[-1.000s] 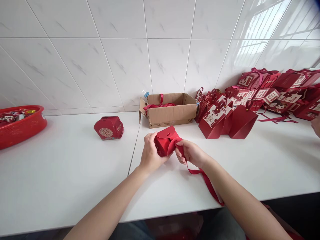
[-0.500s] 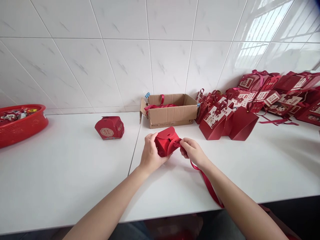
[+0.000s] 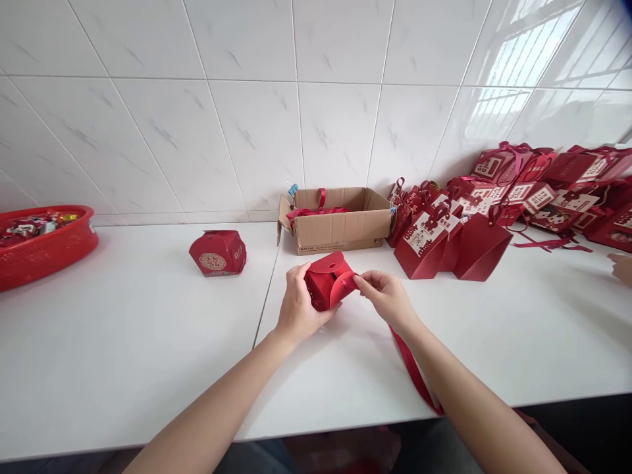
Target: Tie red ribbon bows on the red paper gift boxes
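A small red gift box (image 3: 322, 287) is gripped by my left hand (image 3: 297, 304), fingers wrapped round its left side and underneath. Its top has rounded flaps, one with a slot, partly folded over. At the flap on the right, my right hand (image 3: 384, 296) pinches the end of a red ribbon (image 3: 413, 370); the ribbon's tail passes under that hand and trails down to the front edge of the table. How far the ribbon goes through the flap is hidden by the fingertips. To the left stands another red gift box (image 3: 217, 254) with a round pale emblem.
Behind, a cardboard box (image 3: 343, 232) holds red ribbons. Red gift bags (image 3: 481, 247) stand to its right, beside a stack of red gift boxes (image 3: 590, 168). A red basin (image 3: 54, 247) of wrapped sweets is at left. Another person's hand (image 3: 622, 266) shows at the right edge.
My right hand has shifted slightly at the flap, and less of the ribbon loop shows there. Another person's hand has come in at the right edge. The view has tilted a little.
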`<state>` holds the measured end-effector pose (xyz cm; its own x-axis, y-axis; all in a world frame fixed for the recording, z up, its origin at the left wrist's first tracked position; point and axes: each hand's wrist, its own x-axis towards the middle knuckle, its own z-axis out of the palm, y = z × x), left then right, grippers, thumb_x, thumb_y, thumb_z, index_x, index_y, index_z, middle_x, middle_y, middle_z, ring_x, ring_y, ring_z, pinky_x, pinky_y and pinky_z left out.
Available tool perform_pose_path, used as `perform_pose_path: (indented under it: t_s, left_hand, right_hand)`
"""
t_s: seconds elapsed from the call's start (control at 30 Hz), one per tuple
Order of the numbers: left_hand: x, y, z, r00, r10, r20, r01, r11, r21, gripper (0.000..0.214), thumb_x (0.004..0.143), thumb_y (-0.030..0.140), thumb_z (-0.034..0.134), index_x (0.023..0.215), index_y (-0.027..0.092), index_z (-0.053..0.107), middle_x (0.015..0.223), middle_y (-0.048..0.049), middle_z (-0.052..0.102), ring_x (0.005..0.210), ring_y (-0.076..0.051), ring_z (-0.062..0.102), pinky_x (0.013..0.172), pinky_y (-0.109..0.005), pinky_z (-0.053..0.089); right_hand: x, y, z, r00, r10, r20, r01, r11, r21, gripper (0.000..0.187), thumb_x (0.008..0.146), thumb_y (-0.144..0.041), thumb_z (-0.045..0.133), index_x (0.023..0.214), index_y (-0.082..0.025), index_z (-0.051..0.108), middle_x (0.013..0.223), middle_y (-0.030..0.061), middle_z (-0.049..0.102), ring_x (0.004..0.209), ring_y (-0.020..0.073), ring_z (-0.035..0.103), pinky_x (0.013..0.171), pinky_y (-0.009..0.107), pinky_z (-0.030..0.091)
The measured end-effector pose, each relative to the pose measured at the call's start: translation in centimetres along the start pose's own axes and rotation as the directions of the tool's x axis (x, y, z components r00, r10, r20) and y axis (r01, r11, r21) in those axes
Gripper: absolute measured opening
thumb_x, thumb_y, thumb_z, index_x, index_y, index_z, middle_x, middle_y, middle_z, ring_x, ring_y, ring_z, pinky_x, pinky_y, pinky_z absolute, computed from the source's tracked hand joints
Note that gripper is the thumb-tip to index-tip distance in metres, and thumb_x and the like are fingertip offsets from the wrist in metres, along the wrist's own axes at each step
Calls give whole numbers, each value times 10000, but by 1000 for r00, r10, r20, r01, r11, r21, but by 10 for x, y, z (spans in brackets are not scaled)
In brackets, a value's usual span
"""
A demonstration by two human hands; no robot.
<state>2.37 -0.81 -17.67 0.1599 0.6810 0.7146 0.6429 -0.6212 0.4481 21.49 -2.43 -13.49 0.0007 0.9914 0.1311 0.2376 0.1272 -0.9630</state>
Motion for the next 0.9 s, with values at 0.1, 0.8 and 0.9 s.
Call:
perform_pose_path:
  t_s: [0.1,0.8,0.9]
  left_hand:
    - [0,0,1,1000,-21,6,22,1000,-15,973,616,352,805,1356,214,188,1261,-180,360,1148,-321,501,811,-453,543]
    - [-2,4,0,999,-13,50,16,998,-63,973,630,344,795,1366,233,168,1283,-173,352,1191,-331,491,812,-444,541]
    - [-3,4,-1,993,-87,80,96,987,-130,954,630,358,797,1351,241,183,1290,-172,357,1171,-320,507,827,-456,536]
  right_hand:
    - [0,2,2,1000,-23,-12,24,998,64,317,753,-484,657,839,-188,582,590,-13,589,609,152,539,599,272,407]
    - [5,3,-9,962,-273,-14,266,945,-191,183,751,-379,680,798,-207,641,919,44,600,613,123,501,630,310,456]
    - [5,-1,-17,933,-340,122,353,928,-115,163,792,-359,658,793,-218,576,912,36,650,854,187,582,805,356,455]
